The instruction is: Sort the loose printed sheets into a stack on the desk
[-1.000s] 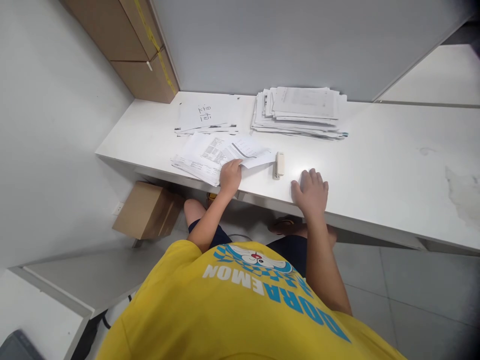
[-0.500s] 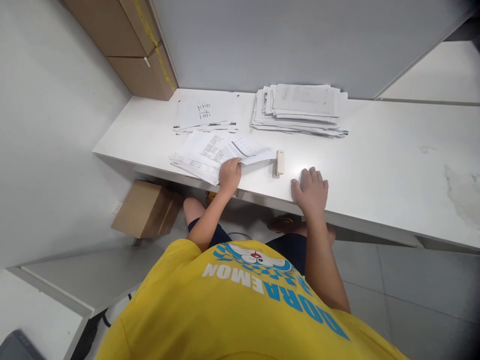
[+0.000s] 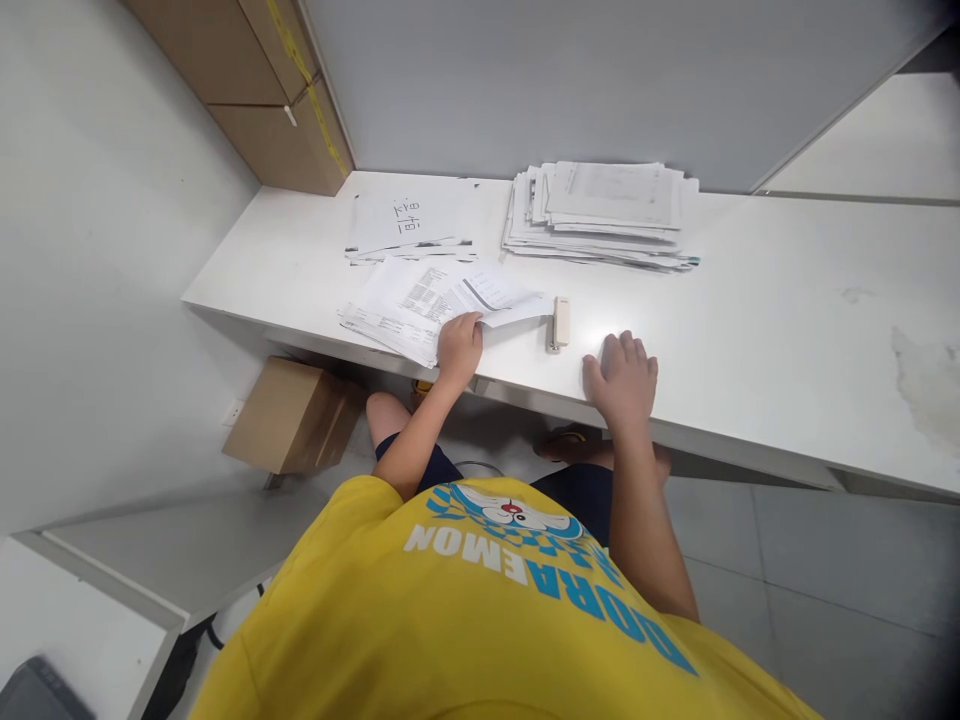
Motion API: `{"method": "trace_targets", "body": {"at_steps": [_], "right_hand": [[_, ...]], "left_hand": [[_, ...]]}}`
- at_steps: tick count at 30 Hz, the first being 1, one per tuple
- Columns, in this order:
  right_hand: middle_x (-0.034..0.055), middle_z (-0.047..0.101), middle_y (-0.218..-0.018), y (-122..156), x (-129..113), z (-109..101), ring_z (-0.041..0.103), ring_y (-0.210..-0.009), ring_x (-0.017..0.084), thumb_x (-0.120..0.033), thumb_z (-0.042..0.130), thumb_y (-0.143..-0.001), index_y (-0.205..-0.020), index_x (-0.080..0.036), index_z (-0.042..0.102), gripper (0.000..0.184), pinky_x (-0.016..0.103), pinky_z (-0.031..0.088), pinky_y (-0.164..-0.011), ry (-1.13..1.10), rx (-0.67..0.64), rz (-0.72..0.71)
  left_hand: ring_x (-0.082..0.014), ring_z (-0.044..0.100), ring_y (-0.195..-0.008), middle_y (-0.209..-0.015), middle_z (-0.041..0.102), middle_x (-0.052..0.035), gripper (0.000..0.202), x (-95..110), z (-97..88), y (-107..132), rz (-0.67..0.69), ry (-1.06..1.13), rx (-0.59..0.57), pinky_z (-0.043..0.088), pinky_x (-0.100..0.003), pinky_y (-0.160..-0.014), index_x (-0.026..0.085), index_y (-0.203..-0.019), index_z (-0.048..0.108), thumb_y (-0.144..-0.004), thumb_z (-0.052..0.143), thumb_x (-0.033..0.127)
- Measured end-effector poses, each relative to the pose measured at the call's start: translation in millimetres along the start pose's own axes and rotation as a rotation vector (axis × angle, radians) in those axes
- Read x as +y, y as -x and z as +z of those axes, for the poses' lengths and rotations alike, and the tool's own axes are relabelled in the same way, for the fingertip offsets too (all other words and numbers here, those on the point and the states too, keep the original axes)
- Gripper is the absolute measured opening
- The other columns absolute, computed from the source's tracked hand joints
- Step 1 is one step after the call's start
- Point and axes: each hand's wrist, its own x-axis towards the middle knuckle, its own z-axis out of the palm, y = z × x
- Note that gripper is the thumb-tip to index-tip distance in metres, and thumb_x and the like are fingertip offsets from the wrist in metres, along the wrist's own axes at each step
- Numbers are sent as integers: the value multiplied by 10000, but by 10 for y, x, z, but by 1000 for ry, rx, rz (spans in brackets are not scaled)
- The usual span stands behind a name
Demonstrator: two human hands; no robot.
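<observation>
My left hand (image 3: pixel 460 346) is closed on the near edge of a printed sheet of paper (image 3: pixel 495 296), whose right end lifts off the desk. Beneath and to the left of that sheet lies a loose, fanned pile of papers (image 3: pixel 390 328). Just right of the sheet's raised end sits a cream stapler (image 3: pixel 562 322) on the white desk. My right hand (image 3: pixel 622 380) rests palm down near the desk's front edge, fingers stretched out, holding nothing. The stapler is the closest thing to it.
A tall stack of papers (image 3: pixel 615 215) stands at the back against the grey partition (image 3: pixel 540 80). Left of it lies a lower stack with a handwritten top sheet (image 3: pixel 375 222). Cardboard boxes (image 3: pixel 262 145) fill the back left corner; another cardboard box (image 3: pixel 281 415) is below the desk (image 3: pixel 765 330).
The view has shifted very slightly. Both hands, the held sheet and the stapler keep their places.
</observation>
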Motion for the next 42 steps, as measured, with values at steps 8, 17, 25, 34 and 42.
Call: {"method": "trace_targets", "body": {"at_steps": [8,17,25,34,42], "right_hand": [[166,331,-1590,8,-5,-9,257,-1478,327,-496,296,-967,-1487,-157,400,630,584,207,-1179,1,-12,10],[170,538,-1425,38,-26,-73,433,-1367,333,-470,346,-951,-1302,-156,588,529,563,304,-1133,-134,99,-3],[105,695,-895,898,-458,-203,660,-850,248,-615,369,-932,-956,-201,651,501,398,537,-767,-982,12,156],[101,636,-1309,1105,-642,-319,644,-1141,280,-761,373,-882,-1310,-306,500,638,479,578,-852,-1470,-488,327],[47,739,-899,1001,-576,-110,685,-805,202,-511,807,-675,-1000,-232,695,442,337,586,-733,-1590,-398,496]], "left_hand": [[-226,670,-1063,-1096,738,-81,250,-4,2,2,7,-10,8,503,-377,-976,186,-1078,689,-950,489,106],[-227,678,-1017,-1010,736,-98,222,6,-22,18,-18,-63,100,468,-374,-959,192,-1013,669,-1015,465,280],[-219,686,-1016,-970,740,-104,386,64,-244,382,192,-36,-35,459,-408,-941,223,-767,595,-990,465,509],[-161,665,-1134,-1148,744,-33,184,96,-268,928,597,31,-503,475,-350,-951,287,-934,673,-974,498,329],[-235,595,-1212,-1142,689,-92,331,-343,-228,1336,552,59,83,404,-399,-1080,270,-1129,648,-911,594,513]]}}
